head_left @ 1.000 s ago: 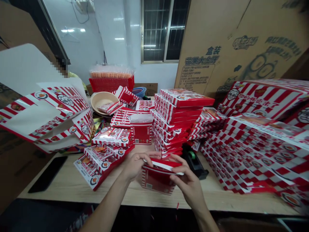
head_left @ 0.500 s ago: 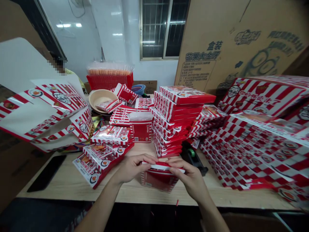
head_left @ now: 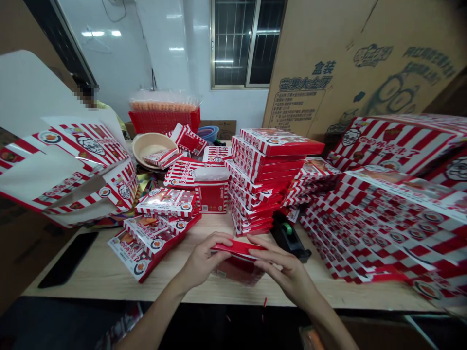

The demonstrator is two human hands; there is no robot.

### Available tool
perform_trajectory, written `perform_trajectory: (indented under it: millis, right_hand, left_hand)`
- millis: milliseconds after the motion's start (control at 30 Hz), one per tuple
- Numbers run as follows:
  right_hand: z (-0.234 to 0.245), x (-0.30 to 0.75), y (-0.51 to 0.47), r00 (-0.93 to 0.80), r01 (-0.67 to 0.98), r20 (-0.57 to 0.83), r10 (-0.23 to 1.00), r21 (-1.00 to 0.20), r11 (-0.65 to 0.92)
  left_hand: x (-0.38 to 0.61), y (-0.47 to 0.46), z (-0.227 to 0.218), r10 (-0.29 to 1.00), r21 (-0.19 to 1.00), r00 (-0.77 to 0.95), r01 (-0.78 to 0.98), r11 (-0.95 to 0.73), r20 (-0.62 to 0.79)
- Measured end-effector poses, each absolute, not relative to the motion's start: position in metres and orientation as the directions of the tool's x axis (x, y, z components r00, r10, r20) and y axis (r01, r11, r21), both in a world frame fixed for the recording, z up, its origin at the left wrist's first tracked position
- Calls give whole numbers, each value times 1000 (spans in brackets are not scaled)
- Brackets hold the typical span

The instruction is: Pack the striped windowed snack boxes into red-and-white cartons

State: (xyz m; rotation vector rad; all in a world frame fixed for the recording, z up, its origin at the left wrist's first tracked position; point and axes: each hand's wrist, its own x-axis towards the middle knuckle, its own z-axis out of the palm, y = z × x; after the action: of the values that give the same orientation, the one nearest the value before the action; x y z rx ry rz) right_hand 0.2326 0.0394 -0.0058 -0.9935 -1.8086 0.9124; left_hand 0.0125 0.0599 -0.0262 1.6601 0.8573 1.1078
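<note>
A small red and white striped box (head_left: 237, 262) stands on edge on the wooden table (head_left: 91, 277) near its front. My left hand (head_left: 204, 260) grips its left end, fingers curled over the top. My right hand (head_left: 282, 270) presses on the red top flap from the right, fingers closed together along it. The flap lies folded down flat on the box. Behind the hands rises a tall stack of flat striped boxes (head_left: 264, 180).
A black tape dispenser (head_left: 290, 238) sits just right of the hands. Loose boxes (head_left: 153, 233) lie to the left, with a black phone (head_left: 67, 260) beyond them. Large piles of striped boxes (head_left: 383, 214) fill the right. A beige bowl (head_left: 153, 146), a red basket (head_left: 164, 119) and big cartons (head_left: 365, 63) stand behind.
The white inner flap that stood open has been folded down; the box top now shows closed and red. Both hands stayed on the box, pressing lower.
</note>
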Motion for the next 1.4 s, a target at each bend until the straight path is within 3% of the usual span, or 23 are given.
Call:
perform_trajectory:
  millis: [100, 200, 300, 400, 467, 567, 633, 700, 733, 800, 1033, 1200, 1400]
  right_hand:
    - [-3, 231, 39, -312, 178, 253, 916, -931, 317]
    - [-10, 224, 40, -121, 43, 232, 965, -970, 238]
    - [-22, 215, 38, 19, 59, 312, 950, -949, 310]
    - [-28, 208, 33, -27, 154, 448, 894, -881, 446]
    - [-27, 208, 31, -66, 190, 465, 883, -863, 469]
    - [-27, 218, 35, -168, 132, 341, 925, -922, 363]
    - [-34, 236, 44, -123, 27, 264, 957, -963, 269]
    - [-48, 264, 54, 143, 12, 197, 970, -980, 197]
    - [-56, 279, 59, 327, 90, 167, 930, -985, 145]
    - [-72, 311, 67, 449, 172, 111, 887, -985, 36]
    - [-92, 355, 73, 345, 158, -140, 928, -966, -204]
    - [-106, 357, 51, 349, 73, -138, 927, -982, -173]
    - [-131, 347, 42, 478, 161, -64, 876, -974, -159]
  left_hand:
    - [11, 60, -25, 871, 932, 374, 48, -361, 318]
    - [12, 59, -25, 880, 930, 369, 96, -355, 298]
    - [17, 56, -30, 915, 937, 310, 147, -315, 259]
    - [23, 52, -36, 916, 915, 243, 170, -365, 320]
    - [25, 52, -38, 898, 893, 228, 169, -417, 376]
    - [24, 54, -39, 889, 893, 233, 133, -430, 394]
    - [22, 54, -40, 886, 891, 223, 115, -438, 407]
    - [21, 51, -43, 881, 880, 197, 126, -458, 430]
    - [21, 49, -44, 878, 873, 181, 138, -468, 442]
    - [23, 45, -46, 875, 860, 153, 172, -480, 458]
    - [39, 49, -43, 872, 842, 155, 226, -489, 465]
    - [40, 52, -44, 873, 832, 168, 268, -487, 457]
    - [42, 51, -46, 889, 843, 127, 286, -457, 439]
